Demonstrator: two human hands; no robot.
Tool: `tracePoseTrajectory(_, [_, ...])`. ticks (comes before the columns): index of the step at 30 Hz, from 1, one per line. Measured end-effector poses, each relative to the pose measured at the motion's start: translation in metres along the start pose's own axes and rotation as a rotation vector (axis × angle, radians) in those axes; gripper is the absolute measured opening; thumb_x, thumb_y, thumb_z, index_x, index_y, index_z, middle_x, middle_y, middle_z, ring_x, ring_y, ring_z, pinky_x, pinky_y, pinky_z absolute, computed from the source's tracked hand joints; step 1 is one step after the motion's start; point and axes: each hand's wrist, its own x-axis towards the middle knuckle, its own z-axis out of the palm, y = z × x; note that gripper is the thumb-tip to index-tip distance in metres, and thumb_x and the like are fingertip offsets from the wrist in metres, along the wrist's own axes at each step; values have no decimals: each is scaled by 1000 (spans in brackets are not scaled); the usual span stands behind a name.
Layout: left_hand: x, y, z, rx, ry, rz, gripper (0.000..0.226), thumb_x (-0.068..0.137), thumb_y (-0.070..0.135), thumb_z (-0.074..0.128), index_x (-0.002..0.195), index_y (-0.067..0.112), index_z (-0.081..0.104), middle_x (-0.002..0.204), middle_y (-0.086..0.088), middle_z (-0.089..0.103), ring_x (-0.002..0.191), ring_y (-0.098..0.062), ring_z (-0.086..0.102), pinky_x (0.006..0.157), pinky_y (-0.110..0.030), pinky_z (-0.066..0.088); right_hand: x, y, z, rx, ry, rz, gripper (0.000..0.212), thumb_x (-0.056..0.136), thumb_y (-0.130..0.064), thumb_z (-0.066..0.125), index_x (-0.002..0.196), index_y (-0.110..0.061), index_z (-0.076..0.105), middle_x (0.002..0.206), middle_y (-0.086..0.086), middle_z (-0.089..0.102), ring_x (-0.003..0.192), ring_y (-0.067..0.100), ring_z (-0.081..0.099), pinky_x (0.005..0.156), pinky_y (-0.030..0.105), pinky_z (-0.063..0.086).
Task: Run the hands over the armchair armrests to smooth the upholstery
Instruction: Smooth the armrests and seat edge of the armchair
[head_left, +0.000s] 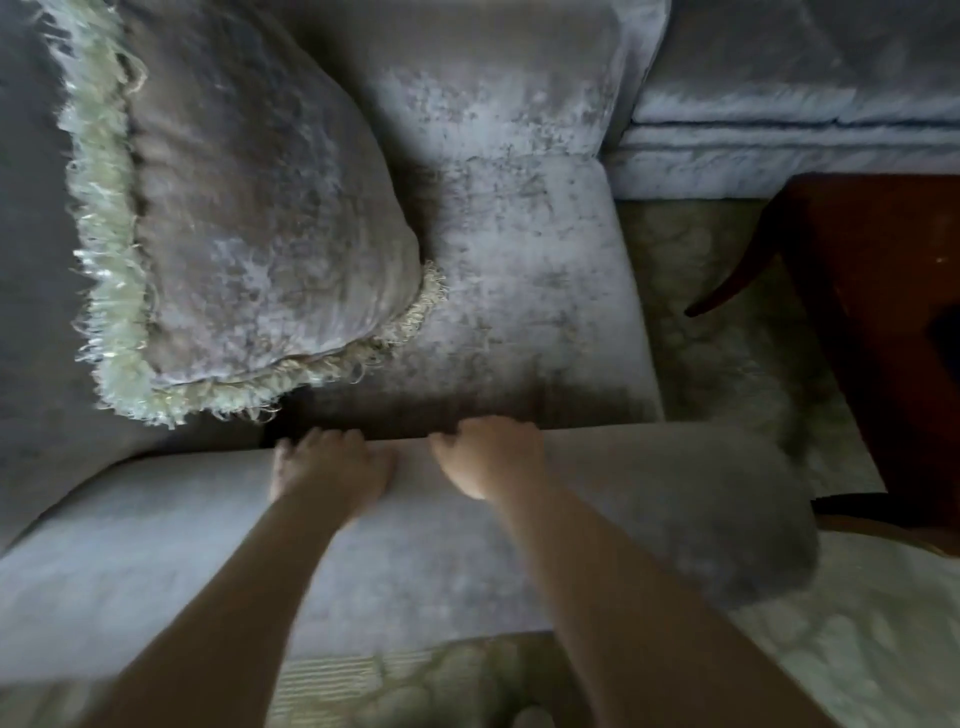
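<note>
A grey velvet armchair fills the view. Its near armrest (649, 519) runs left to right across the lower half. My left hand (332, 467) lies palm down on the armrest's top, fingertips at its inner edge. My right hand (493, 452) lies beside it to the right, also palm down, with its fingers bent over the inner edge toward the seat cushion (519, 270). Both hands are blurred and hold nothing.
A grey cushion with a pale fringe (249, 208) leans on the seat at the left. Another grey sofa (779, 104) stands at the upper right. A dark wooden table (893, 312) is on the right, over a pale patterned carpet (727, 338).
</note>
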Motion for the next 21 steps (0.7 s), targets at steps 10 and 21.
tracePoseTrajectory(10, [14, 103, -13, -162, 48, 23, 66, 88, 69, 21, 115, 24, 61, 122, -6, 60, 112, -28, 55, 82, -36, 40, -30, 154, -12, -100, 93, 263, 67, 82, -57, 8, 99, -23, 63, 103, 4, 62, 100, 26, 53, 96, 52, 27])
tracePoseTrajectory(21, [7, 93, -7, -292, 94, 81, 76, 89, 67, 27, 142, 13, 39, 150, -16, 32, 135, -33, 33, 111, -42, 26, -36, 156, -15, -37, 99, 253, 71, 88, -69, 17, 109, -16, 60, 112, 6, 59, 102, 26, 54, 78, 36, 30])
